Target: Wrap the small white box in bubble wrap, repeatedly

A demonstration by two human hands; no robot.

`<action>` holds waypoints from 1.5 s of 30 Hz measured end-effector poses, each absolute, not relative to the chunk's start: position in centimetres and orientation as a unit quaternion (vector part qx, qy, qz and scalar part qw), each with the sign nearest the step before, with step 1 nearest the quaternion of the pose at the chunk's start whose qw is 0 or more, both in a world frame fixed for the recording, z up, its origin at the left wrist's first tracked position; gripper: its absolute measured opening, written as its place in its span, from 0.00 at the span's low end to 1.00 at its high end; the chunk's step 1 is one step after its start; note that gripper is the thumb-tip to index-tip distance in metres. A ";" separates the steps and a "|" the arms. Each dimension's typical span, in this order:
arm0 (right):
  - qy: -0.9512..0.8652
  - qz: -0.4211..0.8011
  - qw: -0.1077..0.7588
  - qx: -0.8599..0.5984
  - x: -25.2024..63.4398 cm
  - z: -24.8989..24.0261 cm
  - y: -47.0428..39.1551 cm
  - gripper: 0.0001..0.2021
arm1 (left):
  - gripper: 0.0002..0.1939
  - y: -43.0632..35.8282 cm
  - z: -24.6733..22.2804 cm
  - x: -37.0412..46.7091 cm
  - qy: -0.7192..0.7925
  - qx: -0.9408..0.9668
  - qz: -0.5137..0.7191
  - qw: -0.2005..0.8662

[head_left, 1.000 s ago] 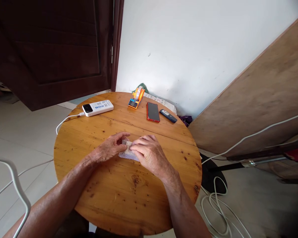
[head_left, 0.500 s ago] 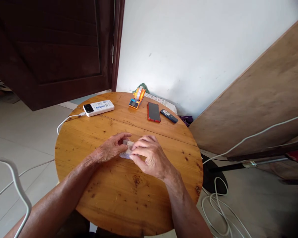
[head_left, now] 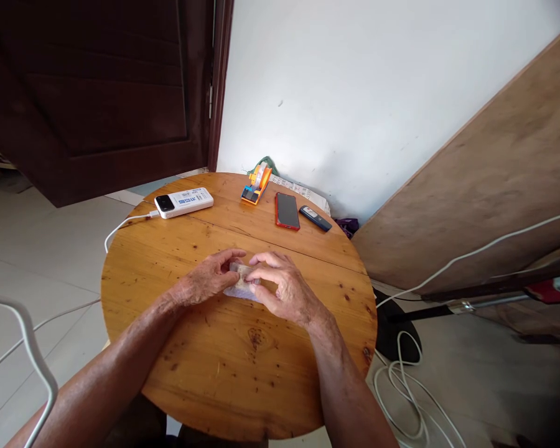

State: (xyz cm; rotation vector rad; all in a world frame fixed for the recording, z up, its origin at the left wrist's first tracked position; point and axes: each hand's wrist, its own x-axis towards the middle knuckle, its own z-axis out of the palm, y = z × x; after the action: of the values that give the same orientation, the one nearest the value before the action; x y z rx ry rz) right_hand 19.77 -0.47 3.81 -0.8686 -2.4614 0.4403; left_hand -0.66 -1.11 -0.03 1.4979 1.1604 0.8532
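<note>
A small crinkled clear plastic bag (head_left: pixel 241 289) with something pale inside lies on the round wooden table (head_left: pixel 205 367); I cannot make out its contents. My left hand (head_left: pixel 210 277) grips its left end, the thumb on top and the other fingers curled behind. From the right, my right hand (head_left: pixel 284 287) has its thumb and index finger on the bag's right part, while its other fingers are bent and raised apart. Part of the bag is hidden under the fingers.
Toward the back of the table are a white power bank (head_left: pixel 186 203) with a cable, an orange tape dispenser (head_left: pixel 256 184), a red-edged phone (head_left: pixel 287 211) and a dark handheld device (head_left: pixel 315 218). A wall stands behind. White cables (head_left: pixel 408 379) lie on the floor at right.
My right hand's fingers have loosened from a tight pinch and spread a little over the bag's right end. More of the bag shows flat to the right. My left hand stays in place.
</note>
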 end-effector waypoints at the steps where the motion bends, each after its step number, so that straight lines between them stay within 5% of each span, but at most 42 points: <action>1: -0.899 0.166 0.249 -0.320 19.8 3.8 -0.4 0.07 | 0.31 -1.1 0.1 -0.6 0.482 0.622 0.351 0.507; 6: -0.869 0.202 0.296 -0.343 20.1 3.8 0.0 0.10 | 0.31 -1.3 0.6 -0.6 0.487 0.620 0.344 0.509; 12: -0.878 0.225 0.253 -0.339 20.1 3.5 0.0 0.08 | 0.31 -1.2 0.4 -0.6 0.480 0.622 0.349 0.512; 32: -0.761 0.394 0.400 -0.326 21.2 4.9 -0.1 0.08 | 0.36 -1.2 -0.2 -0.5 0.448 0.568 0.397 0.565; 36: -0.746 0.529 0.359 -0.187 21.8 5.8 -1.7 0.24 | 0.35 -1.0 -0.3 -0.5 0.449 0.563 0.407 0.562; 42: -0.810 0.202 0.329 -0.442 21.3 4.8 -0.3 0.11 | 0.31 -0.8 -0.1 -0.6 0.478 0.536 0.435 0.544; 45: -0.817 0.194 0.304 -0.449 21.4 4.8 0.2 0.10 | 0.29 -0.6 -0.1 -0.8 0.484 0.519 0.449 0.543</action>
State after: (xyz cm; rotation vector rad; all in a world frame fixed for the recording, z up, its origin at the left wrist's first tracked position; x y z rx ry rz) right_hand 21.42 0.21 4.77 -1.1890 -2.1657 0.5153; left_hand -0.81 -0.65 -0.08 1.2325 1.1500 1.0666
